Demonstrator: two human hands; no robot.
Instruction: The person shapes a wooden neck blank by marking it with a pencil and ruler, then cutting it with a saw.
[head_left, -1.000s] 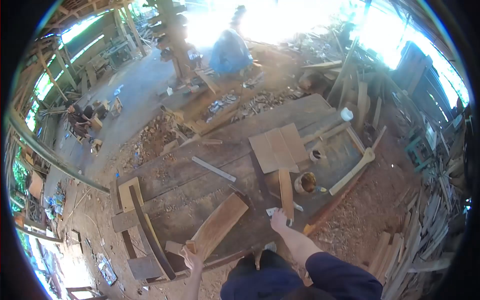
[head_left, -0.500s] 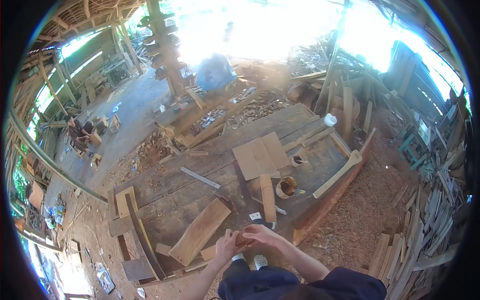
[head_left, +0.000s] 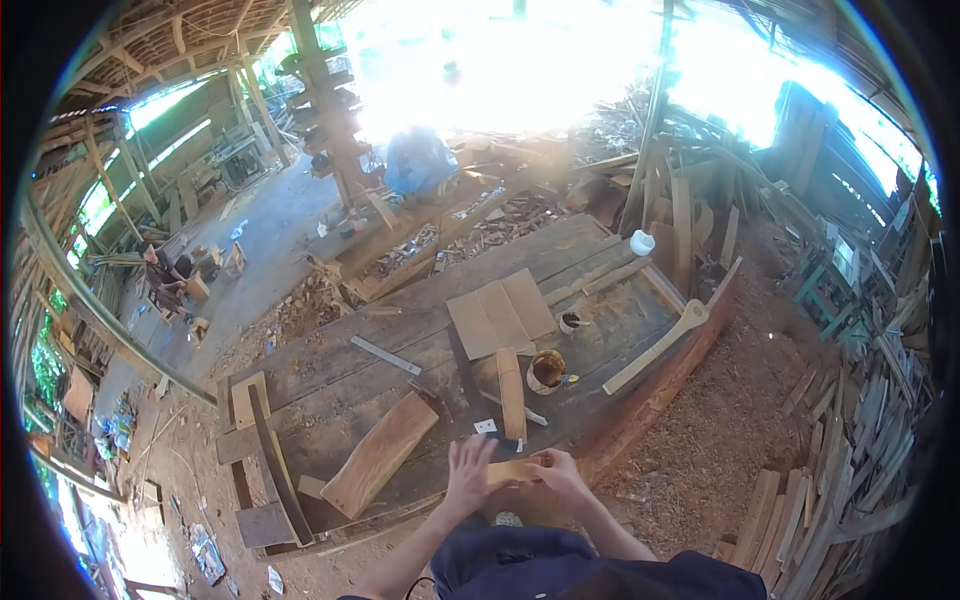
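Observation:
At the near edge of the workbench [head_left: 330,390], my right hand [head_left: 556,472] pinches a thin, flat, yellowish-tan strip [head_left: 512,471] by its right end. My left hand [head_left: 468,476] is open at the strip's other end, its fingers spread and pointing up. Just beyond the hands lie a small white card [head_left: 485,426] and a narrow brown wooden block [head_left: 511,392]. A wide, curved wooden board [head_left: 380,455] rests on the bench to the left of my left hand.
A tub of brown stuff [head_left: 547,372], a smaller cup [head_left: 571,321], a flattened cardboard sheet [head_left: 501,312], a metal ruler [head_left: 385,355] and a white jug [head_left: 641,242] are on the bench. A seated person [head_left: 168,278] is far left. Scrap timber [head_left: 840,480] lines the right.
My hands, earlier close together over a brown piece, have moved apart. The left fingers have spread, and the tan strip now shows between the hands. The view has shifted slightly.

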